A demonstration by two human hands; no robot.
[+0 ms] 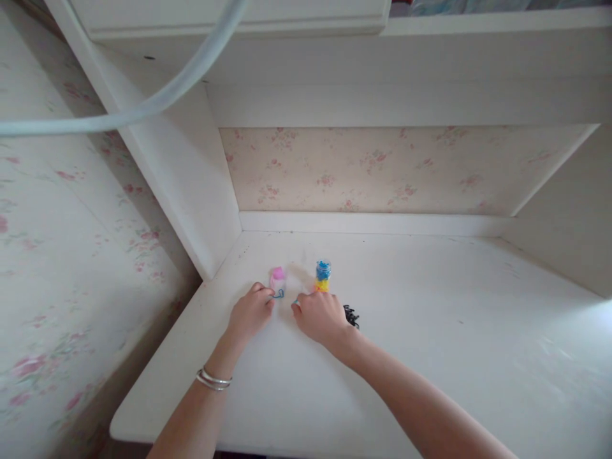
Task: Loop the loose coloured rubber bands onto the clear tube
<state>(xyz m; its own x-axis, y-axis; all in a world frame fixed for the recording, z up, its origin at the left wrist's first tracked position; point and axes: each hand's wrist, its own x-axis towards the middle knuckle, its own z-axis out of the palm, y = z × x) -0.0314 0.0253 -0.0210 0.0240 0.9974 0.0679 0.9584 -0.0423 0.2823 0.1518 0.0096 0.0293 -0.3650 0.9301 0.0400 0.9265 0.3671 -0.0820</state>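
Observation:
My left hand (252,310) is closed in a pinch on a thin blue loop (279,294). It may be a clip or a band; it is too small to tell. The loop's curled end shows just in front of a small clear container with a pink top (278,279). To the right, my right hand (321,317) is also pinched, with a bit of a small blue piece (296,301) showing at its fingertips. Behind that hand stands a clear jar (323,270) with blue and yellow contents, its lower part hidden. Small black pieces (351,315) lie in a pile beside my right wrist.
The white desk (430,357) has a side panel (176,178) on its left and a low ledge at the back. A shelf (382,102) overhangs it. A pale curved tube (182,83) crosses the upper left of the view.

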